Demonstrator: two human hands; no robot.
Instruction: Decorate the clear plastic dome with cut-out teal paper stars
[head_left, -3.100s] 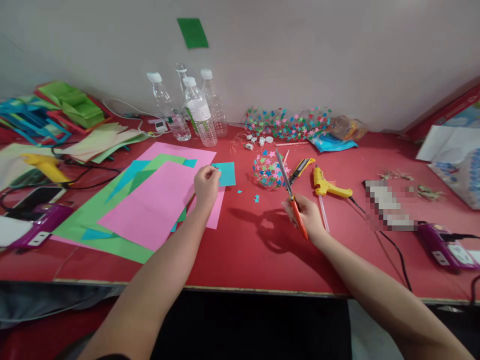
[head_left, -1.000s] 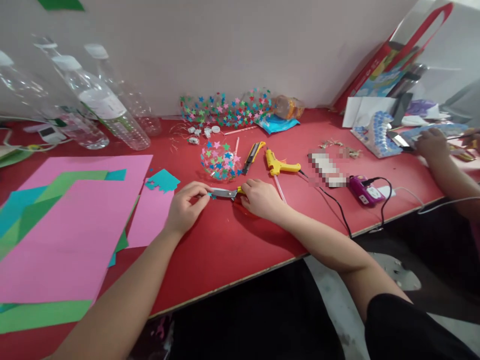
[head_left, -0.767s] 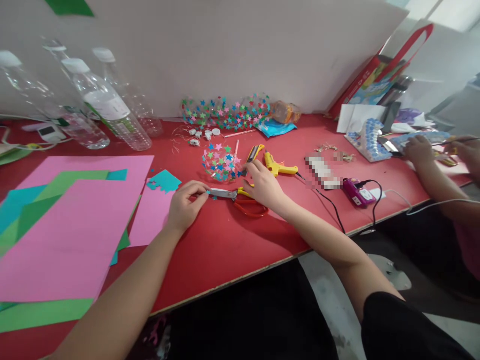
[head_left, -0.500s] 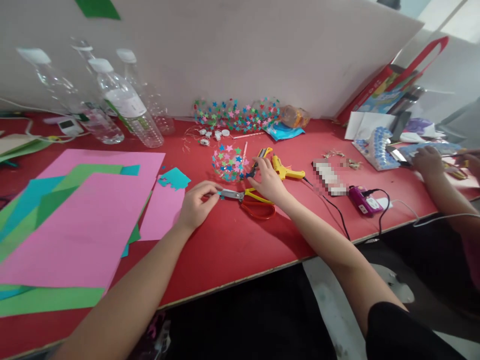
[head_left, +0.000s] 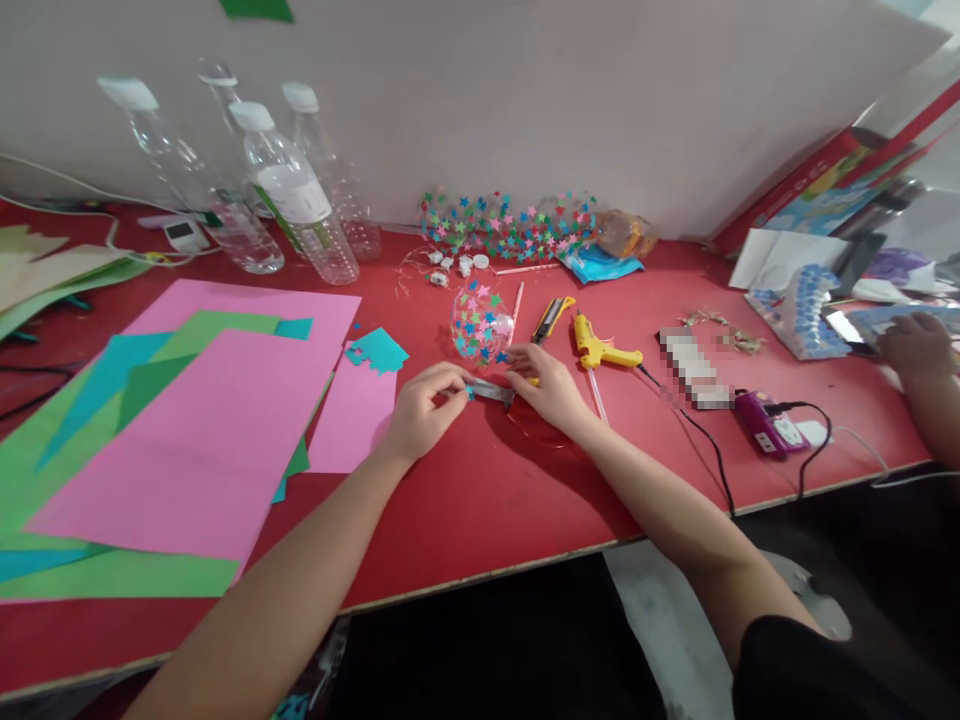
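My left hand (head_left: pixel 430 408) is closed, pinching a small blue paper star (head_left: pixel 470 392) between thumb and fingers. Beside it are the metal blades of a pair of scissors (head_left: pixel 493 391), pointing left toward these fingers. My right hand (head_left: pixel 550 388) curls over the scissors at the pivot and hides most of the handles; a red loop shows under the palm. Just beyond the hands, a clear rounded plastic piece covered in coloured stars (head_left: pixel 478 325) rests on the table. Left of my left hand, a cut blue paper scrap (head_left: pixel 379 350) lies on pink paper.
A utility knife (head_left: pixel 553 320) and a yellow glue gun (head_left: pixel 600 345) lie right of the hands. Coloured paper sheets (head_left: pixel 180 430) spread at left, with plastic bottles (head_left: pixel 300 200) behind. A purple power socket (head_left: pixel 772 422) and another person's hand (head_left: pixel 916 345) are at right.
My right hand has come down and left, away from the utility knife and onto the scissors. My left hand stays by the blade tips. The view has shifted left.
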